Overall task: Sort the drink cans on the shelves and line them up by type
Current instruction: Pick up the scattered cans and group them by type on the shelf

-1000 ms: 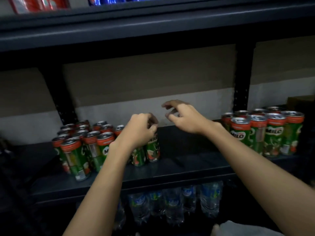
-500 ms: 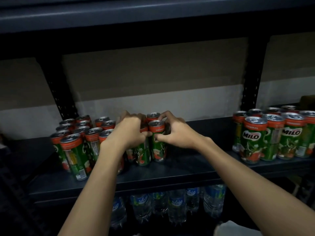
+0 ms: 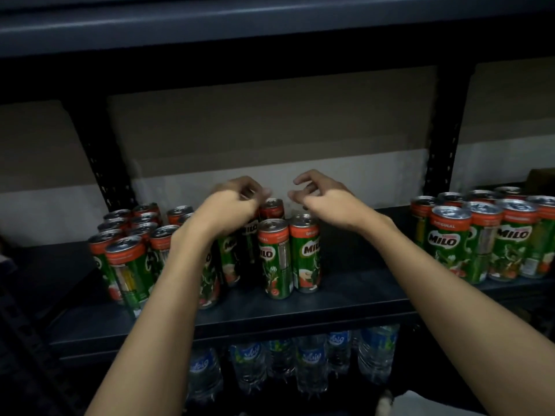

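The dark metal shelf [image 3: 345,298] ran across the frame with a bare strip along its front edge; a wide open stretch of board lay between the middle cans and the right-hand cluster, and the shelf above left tall headroom over the can tops. Both hands hovered just above the middle cans; the left hand [image 3: 228,205] hung with fingers loosely curled and held nothing, though motion blur smeared its fingertips; the right hand [image 3: 324,196] hung likewise, fingers bent and spread, gripping nothing, clear of the lids below. Two slim cans [image 3: 289,256] stood upright side by side near the front, touching or nearly so, with a third can [image 3: 271,208] behind them; each was a smooth green cylinder with a red band and a silvery lid. A packed group of like cans [image 3: 126,250] stood at the left, partly hidden by the left forearm; another cluster [image 3: 480,235] stood at the right, well apart from the middle ones, past a perforated black upright [image 3: 441,151]. Below the shelf stood clear plastic bottles [image 3: 312,361] with blue labels, ribbed and glossy; the wall [image 3: 270,130] behind was matt and pale, grey above and whiter below.
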